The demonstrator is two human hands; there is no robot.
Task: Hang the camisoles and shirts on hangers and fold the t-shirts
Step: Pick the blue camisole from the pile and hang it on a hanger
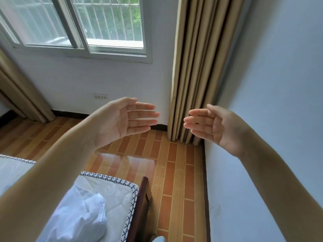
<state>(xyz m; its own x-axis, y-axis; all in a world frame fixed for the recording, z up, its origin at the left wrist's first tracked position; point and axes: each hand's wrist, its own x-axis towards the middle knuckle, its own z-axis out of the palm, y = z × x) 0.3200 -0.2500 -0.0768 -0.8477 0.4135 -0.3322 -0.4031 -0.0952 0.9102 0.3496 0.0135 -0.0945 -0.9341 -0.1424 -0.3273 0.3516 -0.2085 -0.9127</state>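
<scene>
A home bedroom, likely — mattress [111, 187], curtains [197, 67], window [83, 23].

The left arm [43, 180] hides much of the mattress [111, 187]. The white garment [78, 219] beside it runs off the bottom edge; its kind cannot be told.

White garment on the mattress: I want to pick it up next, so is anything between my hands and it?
Nothing visible blocks it. Both the left hand and right hand are open and empty, raised in the air. The white garment lies uncovered on the mattress below the left forearm.
</scene>
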